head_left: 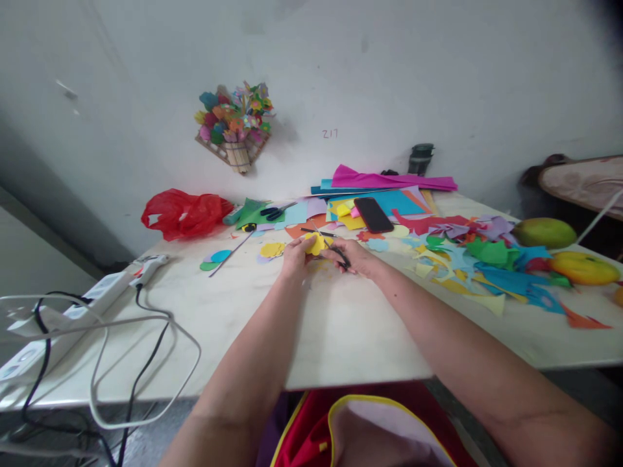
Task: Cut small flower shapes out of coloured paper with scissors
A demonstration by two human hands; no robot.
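My left hand (295, 257) pinches a small yellow paper piece (315, 243) just above the white table (341, 324). My right hand (354, 256) is closed round the black handles of a pair of scissors (335, 251), whose blades reach into the yellow paper. Both hands meet near the middle of the table. A yellow scalloped paper shape (271, 250) lies just left of my left hand.
Coloured paper scraps (487, 259) and sheets (379, 194) cover the far right, with a black phone (373, 215), a second pair of scissors (275, 211), a red plastic bag (187, 213), mangoes (544, 232), and power strips with cables (87, 305) at left. Paper flowers (236, 123) hang on the wall.
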